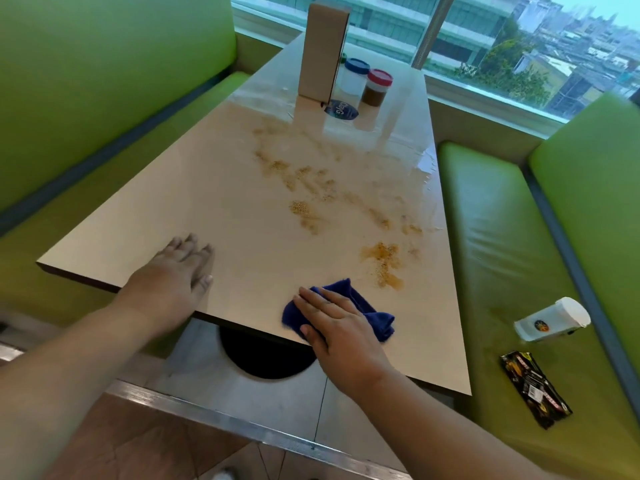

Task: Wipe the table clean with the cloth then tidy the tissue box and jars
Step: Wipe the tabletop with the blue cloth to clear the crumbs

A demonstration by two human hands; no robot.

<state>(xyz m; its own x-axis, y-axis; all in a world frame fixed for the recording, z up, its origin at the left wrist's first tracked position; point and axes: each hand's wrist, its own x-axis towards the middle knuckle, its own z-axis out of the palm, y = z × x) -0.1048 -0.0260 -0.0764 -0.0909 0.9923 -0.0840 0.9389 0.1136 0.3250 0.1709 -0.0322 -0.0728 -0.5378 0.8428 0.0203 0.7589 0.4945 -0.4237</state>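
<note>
Brown spill (384, 265) starts just up-right of the blue cloth (375, 318), so the right-hand grip (341, 327) is the nearer one. It's flat, fingers straight, pressing the cloth on the worktop's (214, 188) near edge, nothing clenched. Left-hand grip (180, 268) lies flat on bare worktop, holding nothing. Cloth's bunched and soft-looking; grainy streaks trail toward the tissue box (323, 50) and jars (353, 77).

Flat, palm-down left hand (180, 271) and right hand (341, 329)
</note>
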